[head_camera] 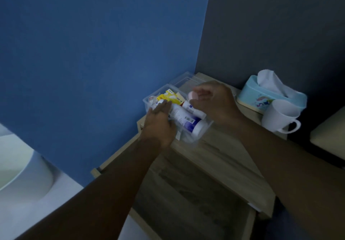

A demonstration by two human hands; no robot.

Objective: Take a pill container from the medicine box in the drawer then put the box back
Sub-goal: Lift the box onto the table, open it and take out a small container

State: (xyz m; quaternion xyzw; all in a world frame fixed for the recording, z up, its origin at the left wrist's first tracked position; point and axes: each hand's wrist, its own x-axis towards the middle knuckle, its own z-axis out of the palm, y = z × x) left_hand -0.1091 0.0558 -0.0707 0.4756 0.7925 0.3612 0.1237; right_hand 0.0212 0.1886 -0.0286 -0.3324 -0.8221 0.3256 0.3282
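Note:
The clear plastic medicine box [198,137] stands on top of the wooden nightstand [220,152], lid off. Inside lie a large white and blue bottle [186,121], a yellow packet [169,96] and other small items. My right hand [214,102] hovers over the box's far side, fingers pinched on a small pink-capped pill container [193,96]. Over the box's left side, my left hand [159,124] lies with fingers stretched flat across the contents. The clear lid [183,80] lies behind the box by the wall. The open drawer [190,202] gapes below.
A light blue tissue box [265,96] and a white mug [280,117] stand at the nightstand's right end. A blue wall rises on the left and a dark wall behind. A pale rounded object [22,172] sits at the lower left.

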